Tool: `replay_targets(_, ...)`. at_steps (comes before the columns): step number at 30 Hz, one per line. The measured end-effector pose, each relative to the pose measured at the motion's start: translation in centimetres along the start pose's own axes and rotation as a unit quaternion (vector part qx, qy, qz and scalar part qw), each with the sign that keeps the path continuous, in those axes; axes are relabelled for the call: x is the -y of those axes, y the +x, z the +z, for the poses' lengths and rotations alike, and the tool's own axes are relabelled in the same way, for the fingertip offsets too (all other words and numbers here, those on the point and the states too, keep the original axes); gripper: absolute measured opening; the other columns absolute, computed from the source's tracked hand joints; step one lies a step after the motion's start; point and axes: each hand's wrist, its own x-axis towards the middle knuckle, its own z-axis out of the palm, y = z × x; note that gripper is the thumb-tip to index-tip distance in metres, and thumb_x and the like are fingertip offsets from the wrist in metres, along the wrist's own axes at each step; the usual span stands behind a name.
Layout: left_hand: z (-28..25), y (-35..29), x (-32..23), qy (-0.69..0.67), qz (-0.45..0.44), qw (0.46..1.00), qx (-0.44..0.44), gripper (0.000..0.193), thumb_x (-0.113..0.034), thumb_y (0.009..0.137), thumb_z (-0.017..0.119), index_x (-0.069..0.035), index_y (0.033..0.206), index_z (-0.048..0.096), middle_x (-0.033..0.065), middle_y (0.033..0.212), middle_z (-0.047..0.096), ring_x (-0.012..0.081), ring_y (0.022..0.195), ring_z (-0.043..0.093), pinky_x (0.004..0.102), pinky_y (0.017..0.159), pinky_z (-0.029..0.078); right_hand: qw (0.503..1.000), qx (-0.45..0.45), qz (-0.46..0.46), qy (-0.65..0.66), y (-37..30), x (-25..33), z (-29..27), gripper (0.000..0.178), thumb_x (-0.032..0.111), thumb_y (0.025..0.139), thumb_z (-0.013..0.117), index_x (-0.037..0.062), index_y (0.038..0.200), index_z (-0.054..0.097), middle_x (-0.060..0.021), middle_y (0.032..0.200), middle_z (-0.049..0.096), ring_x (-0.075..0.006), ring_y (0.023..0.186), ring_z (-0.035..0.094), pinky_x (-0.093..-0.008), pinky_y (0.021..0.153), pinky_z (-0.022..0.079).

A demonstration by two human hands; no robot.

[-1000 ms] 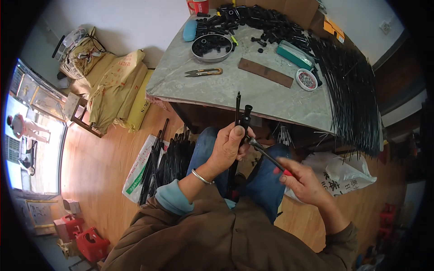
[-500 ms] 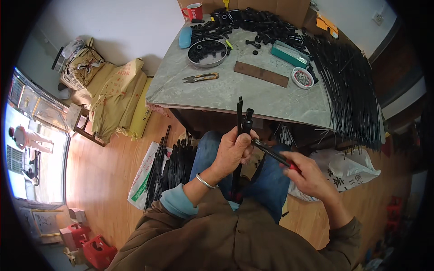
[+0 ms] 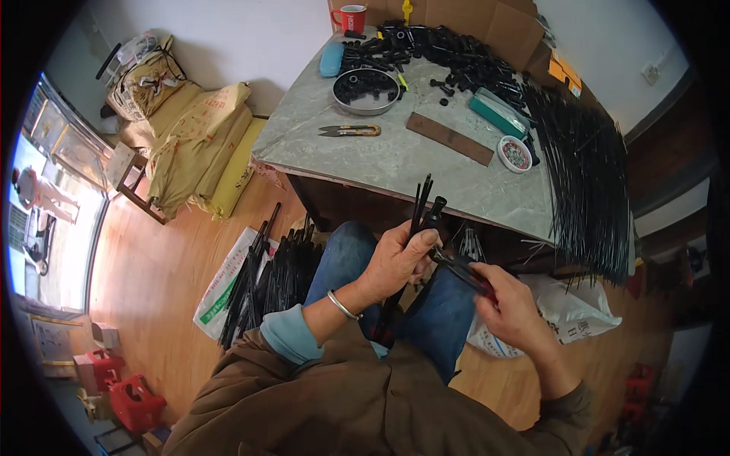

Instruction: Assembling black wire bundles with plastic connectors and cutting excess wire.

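Note:
My left hand, with a silver bangle at its wrist, is closed round several thin black rods and a thicker black tube with a wider, cap-like end. The bundle slants upward between my knees, its lower part partly behind the hand. In my right hand is a pair of pliers with dark and red handles. Their metal jaws reach the tube right beside my left thumb; what exactly they grip is too small to tell.
Across the grey table lie a steel bowl of black parts, thread snips, a brown metal bar, a small white tub and long black rods. More rods stand on the floor at left. A white sack lies at right.
The whole view has shifted slightly. The rods in my left hand lean further right and fan apart a little at the top. My right hand still holds the pliers against the tube.

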Motion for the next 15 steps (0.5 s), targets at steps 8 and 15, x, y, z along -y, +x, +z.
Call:
replay_targets(8,-1.0,0.8,-0.1,-0.003,-0.002,0.999,0.039,0.050,-0.049,0.097,0.042,-0.002,0.089,0.055,-0.0015,0.053,0.043,0.0054,0.043,0.041,0.0202,0.041,0.033,0.849,0.205,0.157,0.461,0.2,0.4,1.1,0.029,0.013,0.094,0.051,-0.0012,0.119,0.048,-0.0085,0.090,0.061,-0.0144,0.068,0.063,-0.0290,0.060,0.053)
replay_targets(15,-1.2,1.2,-0.6,-0.016,-0.037,0.998,0.047,0.053,-0.051,0.097,0.040,-0.001,0.090,0.055,-0.0008,0.054,0.044,0.0060,0.043,0.041,0.0212,0.041,0.034,0.853,0.182,0.125,0.473,0.6,1.0,0.7,0.036,0.009,0.096,0.046,-0.0017,0.129,0.042,-0.0185,0.113,0.060,-0.0233,0.091,0.065,-0.0334,0.075,0.054)
